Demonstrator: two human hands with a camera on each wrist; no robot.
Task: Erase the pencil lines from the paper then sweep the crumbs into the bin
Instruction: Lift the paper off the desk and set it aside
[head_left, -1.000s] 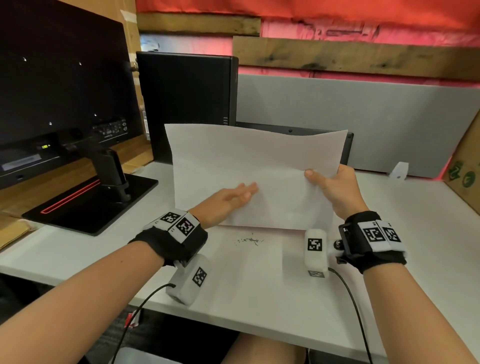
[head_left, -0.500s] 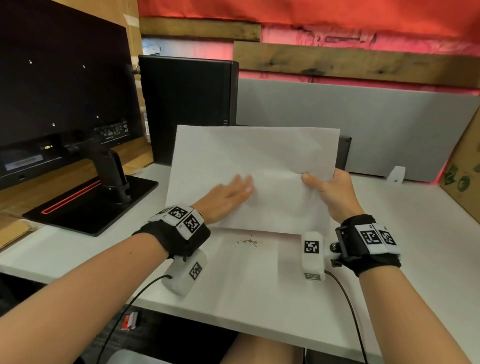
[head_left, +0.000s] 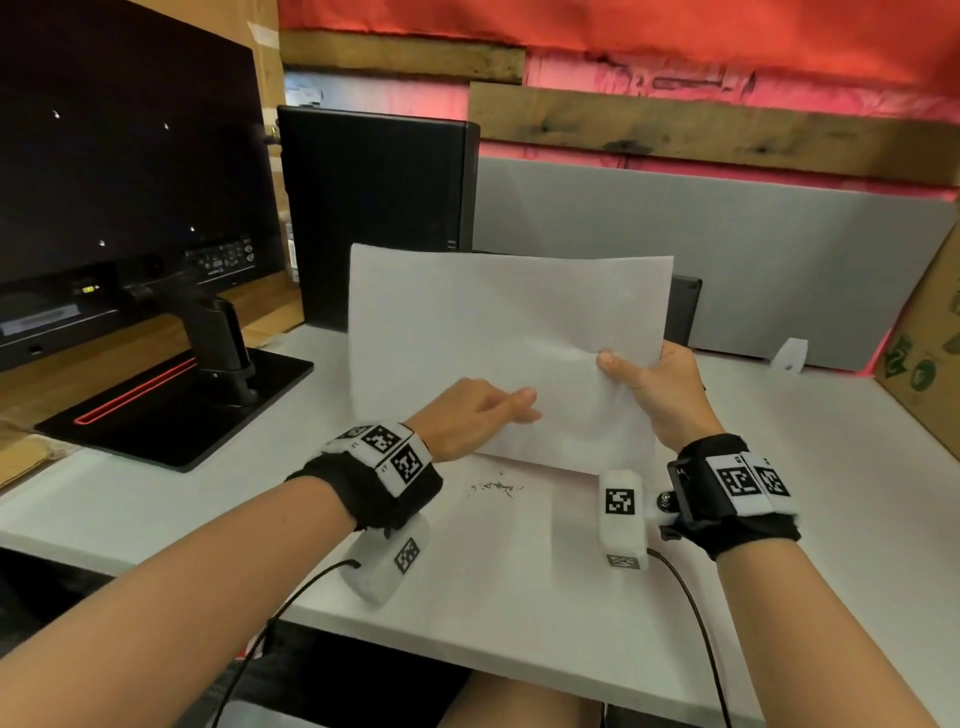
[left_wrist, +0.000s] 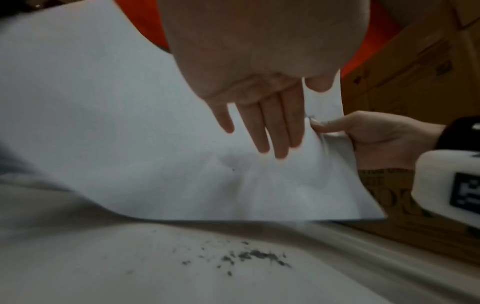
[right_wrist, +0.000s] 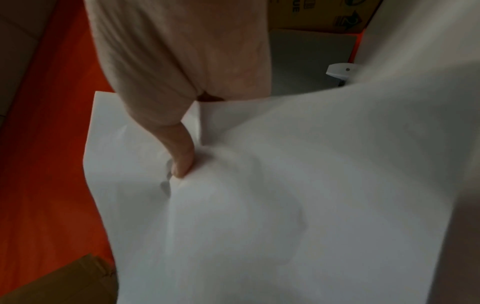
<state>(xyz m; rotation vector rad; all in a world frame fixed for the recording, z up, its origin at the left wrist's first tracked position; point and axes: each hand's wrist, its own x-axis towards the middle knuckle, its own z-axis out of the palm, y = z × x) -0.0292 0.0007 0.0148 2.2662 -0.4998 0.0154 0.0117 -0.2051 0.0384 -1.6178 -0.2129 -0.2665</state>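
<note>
The white sheet of paper stands nearly upright off the white counter, its lower edge just above a small scatter of dark grey eraser crumbs. The right hand has its grip closed on the sheet's right side, thumb in front and fingers behind, and the paper puckers there. The left hand lies flat against the face of the sheet, fingers straight, holding nothing. The sheet looks light and floppy; it bows where unsupported, so I'd judge one pinch at the edge enough to carry it but likely to crease it, and a second hold on the opposite edge would steady it. Behind the paper stand a black computer tower and a grey partition panel, so there's little room that way. In front of the crumbs the counter runs open to its near edge. No bin shows in any view
</note>
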